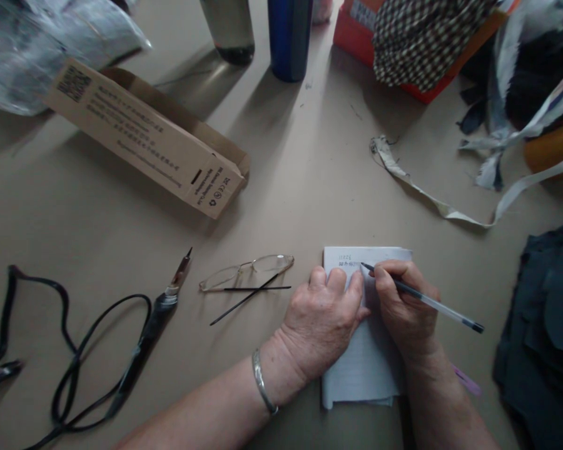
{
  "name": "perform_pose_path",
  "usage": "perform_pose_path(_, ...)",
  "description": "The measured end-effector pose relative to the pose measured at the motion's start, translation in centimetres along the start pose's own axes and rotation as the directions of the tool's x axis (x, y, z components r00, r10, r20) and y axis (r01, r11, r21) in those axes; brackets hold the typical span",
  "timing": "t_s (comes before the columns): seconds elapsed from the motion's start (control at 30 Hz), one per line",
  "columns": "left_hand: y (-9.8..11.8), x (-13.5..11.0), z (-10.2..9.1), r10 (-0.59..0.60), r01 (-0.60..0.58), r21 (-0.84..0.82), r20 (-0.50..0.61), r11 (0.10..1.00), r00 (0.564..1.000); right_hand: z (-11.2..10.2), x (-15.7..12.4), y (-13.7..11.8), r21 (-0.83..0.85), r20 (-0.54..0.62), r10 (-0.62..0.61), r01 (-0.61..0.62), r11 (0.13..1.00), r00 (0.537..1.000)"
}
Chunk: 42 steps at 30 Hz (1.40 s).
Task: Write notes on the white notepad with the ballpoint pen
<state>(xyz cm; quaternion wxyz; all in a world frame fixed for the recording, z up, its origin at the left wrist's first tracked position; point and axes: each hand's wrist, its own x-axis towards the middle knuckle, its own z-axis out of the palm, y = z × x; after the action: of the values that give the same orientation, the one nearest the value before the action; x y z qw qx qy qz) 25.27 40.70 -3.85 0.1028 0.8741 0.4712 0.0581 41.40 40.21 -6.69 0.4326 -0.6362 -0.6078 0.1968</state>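
A lined notepad (pixel 363 375) lies on the table with some handwriting near its top edge. My right hand (pixel 406 306) grips a pen (pixel 443 307) with a clear barrel and black end cap, its tip touching the paper at the writing. Across the pad's left side rests my left hand (pixel 326 312), its fingers spread and lying on the page, holding nothing. A silver bangle (pixel 261 381) circles the left wrist. Just left of that hand sits a pair of glasses (pixel 248 267) with folded, crossed temples.
At left lies a soldering-iron-like tool (pixel 154 325) with a looped black cable. Behind it are a cardboard box (pixel 150 140), a plastic bag (pixel 51 56), a glass bottle (pixel 229 31) and a blue bottle (pixel 289 40). Fabric strips (pixel 431 197) and dark cloth pieces (pixel 539 337) lie right.
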Motion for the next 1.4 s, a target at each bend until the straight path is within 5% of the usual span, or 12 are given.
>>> perform_pose_path(0.8,-0.1,-0.12,0.09,0.011,-0.011,0.015,-0.001,1.0,1.0,-0.07,0.04,-0.06,-0.018,0.004,0.015,-0.015,1.0,1.0)
perform_pose_path(1.03,-0.08,-0.15,-0.07,0.011,-0.01,0.009,-0.01,1.0,1.0,0.18,-0.09,-0.19,0.137,-0.138,0.079,-0.06,0.989,0.987)
perform_pose_path(1.4,-0.17,-0.11,0.14,0.023,-0.023,0.017,-0.017,1.0,1.0,0.14,-0.3,-0.21,-0.06,-0.103,-0.013,0.006,0.998,0.995)
